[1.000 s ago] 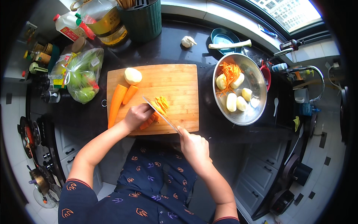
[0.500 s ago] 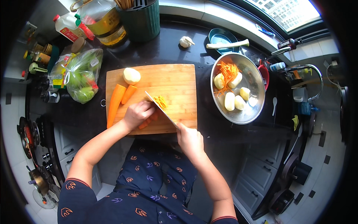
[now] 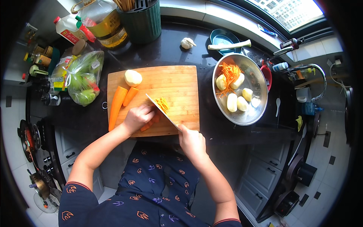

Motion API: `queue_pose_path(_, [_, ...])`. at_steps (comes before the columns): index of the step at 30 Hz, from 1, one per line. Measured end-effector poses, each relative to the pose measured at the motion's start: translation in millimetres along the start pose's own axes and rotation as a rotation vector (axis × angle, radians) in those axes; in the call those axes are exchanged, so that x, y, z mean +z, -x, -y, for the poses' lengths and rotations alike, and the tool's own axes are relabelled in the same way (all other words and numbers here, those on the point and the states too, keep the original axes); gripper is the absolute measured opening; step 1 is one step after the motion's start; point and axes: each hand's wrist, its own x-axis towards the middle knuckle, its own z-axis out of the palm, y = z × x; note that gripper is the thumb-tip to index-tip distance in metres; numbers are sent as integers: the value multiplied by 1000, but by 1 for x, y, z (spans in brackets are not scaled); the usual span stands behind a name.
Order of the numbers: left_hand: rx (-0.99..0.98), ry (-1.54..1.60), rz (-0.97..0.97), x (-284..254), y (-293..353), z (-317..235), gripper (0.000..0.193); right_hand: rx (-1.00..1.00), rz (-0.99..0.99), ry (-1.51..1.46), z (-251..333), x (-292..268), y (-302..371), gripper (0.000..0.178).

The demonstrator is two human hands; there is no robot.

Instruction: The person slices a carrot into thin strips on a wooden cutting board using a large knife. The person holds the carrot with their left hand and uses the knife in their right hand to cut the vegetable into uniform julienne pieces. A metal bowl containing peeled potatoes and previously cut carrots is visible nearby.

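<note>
On a wooden cutting board, my left hand is closed, its bent fingers pressing on carrot slices that it partly covers. My right hand grips the handle of a kitchen knife. The blade slants away to the left, close to my left fingertips. Just past the blade lies a small pile of carrot shreds. Two larger carrot pieces, one a long carrot and one a shorter chunk, rest left of my left hand. A peeled potato sits at the board's far left.
Right of the board stands a metal bowl with several peeled potatoes and carrot shreds. Behind are a garlic bulb and a teal dish with a pale stalk across it. A bag of green vegetables and an oil jug stand left.
</note>
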Motion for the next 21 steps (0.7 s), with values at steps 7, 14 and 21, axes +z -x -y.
queue_pose_path(7, [-34,42,66,4,10,2,13,-98,-47,96,5,-10,14,27])
queue_pose_path(14, [-16,15,72,4,11,4,12,-111,-30,121,0,-19,26,32])
queue_pose_path(21, [-81,65,70,3,8,-1,12,-86,44,121,-5,-7,14,27])
